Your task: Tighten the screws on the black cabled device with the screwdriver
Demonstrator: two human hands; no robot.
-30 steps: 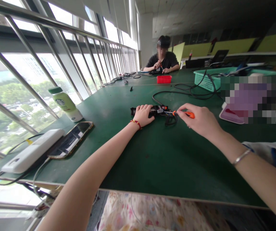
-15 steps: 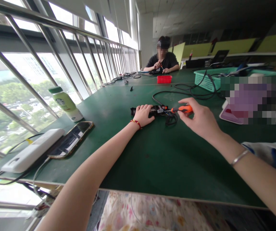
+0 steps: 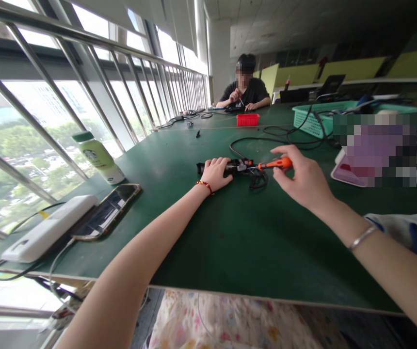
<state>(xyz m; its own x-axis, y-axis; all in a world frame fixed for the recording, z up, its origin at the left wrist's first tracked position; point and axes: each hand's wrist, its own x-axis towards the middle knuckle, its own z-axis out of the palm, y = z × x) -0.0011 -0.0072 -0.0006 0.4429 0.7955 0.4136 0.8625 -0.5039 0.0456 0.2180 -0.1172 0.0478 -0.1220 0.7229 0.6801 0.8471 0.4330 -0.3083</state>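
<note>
On the green table lies a black tube-shaped device [image 3: 233, 167], its right end opened up with wires and inner parts showing. My left hand [image 3: 216, 173] is wrapped over its left part and presses it against the tabletop. A screwdriver [image 3: 276, 164] with an orange and black handle points left, its shaft reaching into the opened end; the tip is too small to make out. The fingers of my right hand [image 3: 303, 177] are around the back end of that handle, index finger above and thumb below. A loop of dark cord [image 3: 258, 180] lies just below the opened end.
Left of my arm are a phone [image 3: 108, 211], a white power strip [image 3: 50, 228] and a bottle [image 3: 98, 157]. Beyond the device stand a red tray [image 3: 248, 119] and a green basket [image 3: 308, 122] with cables. A person [image 3: 245, 89] works at the far end. A metal railing borders the left.
My right hand has shifted slightly on the screwdriver, and the handle looks turned, with more orange showing. My left hand and the device stay in place.
</note>
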